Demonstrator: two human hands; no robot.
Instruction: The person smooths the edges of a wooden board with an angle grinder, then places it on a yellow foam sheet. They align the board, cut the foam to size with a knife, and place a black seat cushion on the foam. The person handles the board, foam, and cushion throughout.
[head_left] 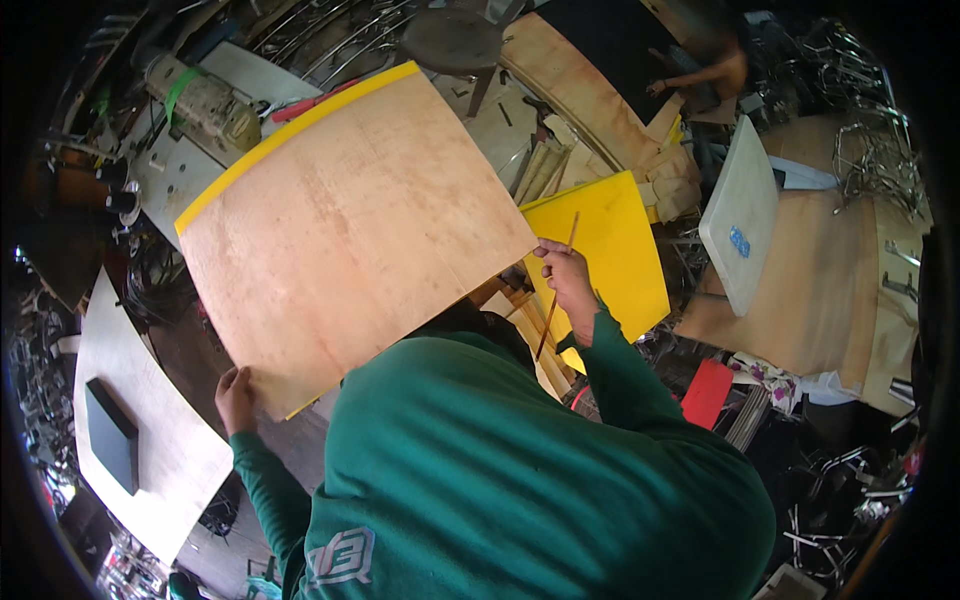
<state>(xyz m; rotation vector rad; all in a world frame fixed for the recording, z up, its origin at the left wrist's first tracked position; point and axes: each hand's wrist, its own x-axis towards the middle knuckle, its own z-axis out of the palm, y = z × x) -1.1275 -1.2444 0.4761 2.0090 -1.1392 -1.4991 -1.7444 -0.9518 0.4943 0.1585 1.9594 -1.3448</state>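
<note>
Green garment (540, 470): filling the lower middle; its sleeves are reaching out to either side.
Wood panel (350, 240): spanning the area left of centre, just beyond the garment; it is being supported near its lower-left corner. A yellow strip (300, 140) is running along its far edge; darker stains are showing on its face.
Brown sheet (800, 280): lying at right, well apart from the wood panel.
Pale board (170, 490): lying at far left, beyond the left sleeve.
Yellow sheet (620, 265): lying just right of the wood panel, partly hidden by the right arm.
Dark sheet (605, 50): lying at top, right of centre; a second person's hand (657, 88) is showing near its edge.
White panel (735, 200): leaning at a tilt near the brown sheet, a blue mark (739, 241) showing on it.
Right hand (567, 275): closing loosely, fingertips meeting the panel's right corner; cannot tell whether they are pinching it.
Dark block (112, 435): resting on the pale board.
Left hand (236, 400): curling its fingers closed on the panel's lower-left edge.
Thin brown rod (547, 325): passing slantwise through the right hand's grasp, sticking out both ends.
</note>
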